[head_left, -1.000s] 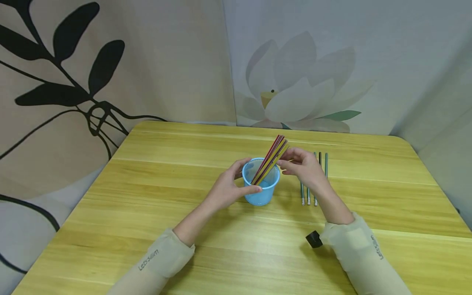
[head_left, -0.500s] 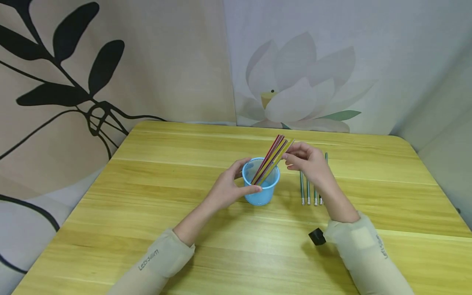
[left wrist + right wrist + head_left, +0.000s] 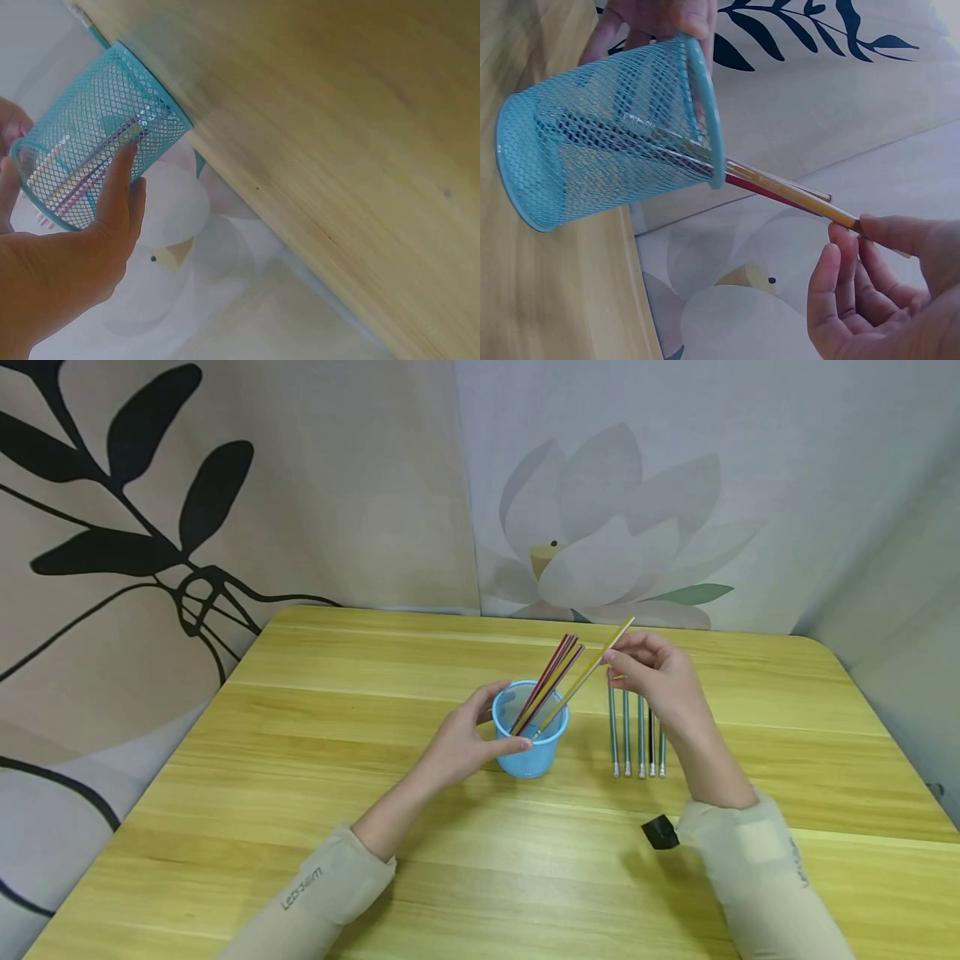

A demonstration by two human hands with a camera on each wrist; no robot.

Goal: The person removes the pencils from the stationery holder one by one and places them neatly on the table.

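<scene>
A blue mesh pen cup (image 3: 529,760) stands on the table, gripped round its side by my left hand (image 3: 468,739); the thumb lies along the near rim. Several red, yellow and dark pencils (image 3: 551,681) lean in the cup toward the back right. My right hand (image 3: 660,681) pinches a yellow pencil (image 3: 592,667) between thumb and fingers. That pencil slants up out of the cup, its lower end still inside the rim. In the right wrist view the same yellow pencil (image 3: 780,187) shows between the fingertips, its lower end behind the mesh.
Several green pencils and a black one (image 3: 652,743) lie side by side on the wooden table (image 3: 375,693), right of the cup, partly under the right hand. A small black block (image 3: 661,832) is at the right sleeve cuff. Printed curtains (image 3: 375,485) stand behind the table.
My right hand has moved up and to the right, drawing the yellow pencil away from the others and partly out of the cup. The left hand and cup have stayed put.
</scene>
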